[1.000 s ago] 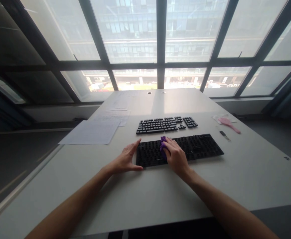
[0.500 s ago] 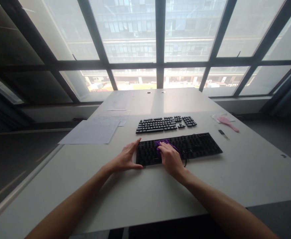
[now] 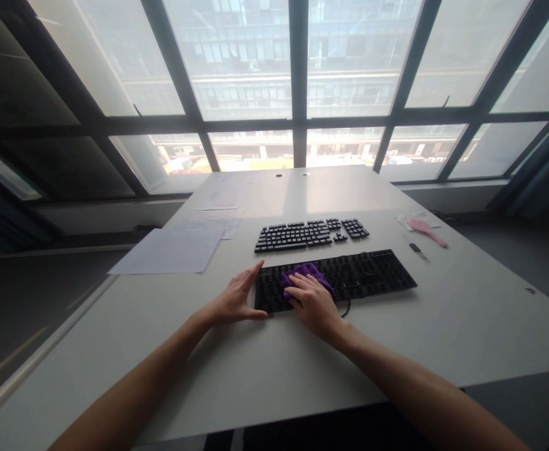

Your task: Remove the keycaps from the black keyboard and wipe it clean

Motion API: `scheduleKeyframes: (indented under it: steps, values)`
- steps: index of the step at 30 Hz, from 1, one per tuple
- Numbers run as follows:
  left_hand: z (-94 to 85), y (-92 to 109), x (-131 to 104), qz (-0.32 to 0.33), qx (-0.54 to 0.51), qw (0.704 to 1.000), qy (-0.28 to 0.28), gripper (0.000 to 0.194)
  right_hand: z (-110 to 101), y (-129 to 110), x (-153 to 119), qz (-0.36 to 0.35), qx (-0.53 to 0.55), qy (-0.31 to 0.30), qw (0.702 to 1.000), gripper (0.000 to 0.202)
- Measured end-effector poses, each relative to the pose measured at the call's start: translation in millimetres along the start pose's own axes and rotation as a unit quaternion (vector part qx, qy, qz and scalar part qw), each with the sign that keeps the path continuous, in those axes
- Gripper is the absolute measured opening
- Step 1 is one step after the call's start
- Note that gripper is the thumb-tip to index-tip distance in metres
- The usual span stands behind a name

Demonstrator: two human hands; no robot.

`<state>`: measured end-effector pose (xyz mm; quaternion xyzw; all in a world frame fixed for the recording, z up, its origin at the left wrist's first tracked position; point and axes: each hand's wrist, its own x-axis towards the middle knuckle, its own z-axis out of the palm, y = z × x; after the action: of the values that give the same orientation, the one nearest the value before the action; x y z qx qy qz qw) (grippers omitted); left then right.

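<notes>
A black keyboard base [image 3: 378, 270] with its keycaps off lies on the white desk. My left hand [image 3: 237, 299] braces its left end, thumb and fingers spread at the two corners. Under the fingers of my right hand [image 3: 316, 305] a purple cloth [image 3: 311, 270] is pressed onto the left half of the base. Behind the base, loose black keycaps [image 3: 296, 237] are laid out in keyboard order. A short cable [image 3: 347, 308] shows at the base's near edge.
Paper sheets [image 3: 171, 250] lie at the left of the desk [image 3: 265, 376]. On the right are a pink brush [image 3: 427, 232] on a clear bag and a small tool with a black handle [image 3: 415, 248]. Windows stand beyond the far edge.
My right hand has moved slightly left along the keyboard base with the purple cloth, and more of the cloth shows spread out. My left hand stays at the left end.
</notes>
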<state>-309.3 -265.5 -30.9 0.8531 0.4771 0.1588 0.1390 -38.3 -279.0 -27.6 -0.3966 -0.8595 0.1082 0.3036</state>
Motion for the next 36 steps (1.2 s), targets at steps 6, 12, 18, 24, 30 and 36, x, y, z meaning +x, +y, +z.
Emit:
scheduleKeyframes:
  steps: [6, 12, 18, 24, 30, 36]
  values:
    - [-1.8, 2, 0, -0.002, -0.006, 1.000, -0.006, 0.126, -5, 7, -1, 0.050, -0.027, 0.010, 0.998, 0.037]
    - [-1.7, 2, 0, -0.004, -0.001, 1.000, -0.001, 0.125, -7, 10, -4, 0.020, -0.045, -0.006, 0.999, 0.050]
    - [-2.6, 3, 0, -0.011, -0.009, 1.000, -0.003, 0.125, -16, 14, -1, 0.065, -0.069, 0.016, 0.995, 0.039]
    - [-5.3, 7, 0, -0.020, -0.009, 1.000, -0.018, 0.123, -36, 52, 1, 0.154, -0.083, 0.100, 0.980, 0.038]
    - [-4.3, 5, 0, -0.011, 0.005, 1.000, -0.004, 0.125, -29, 41, 5, 0.120, -0.006, 0.141, 0.983, 0.039]
    - [-0.6, -1, 1, 0.008, 0.013, 1.000, 0.010, 0.126, -7, 1, 2, 0.011, -0.008, 0.020, 1.000, 0.036]
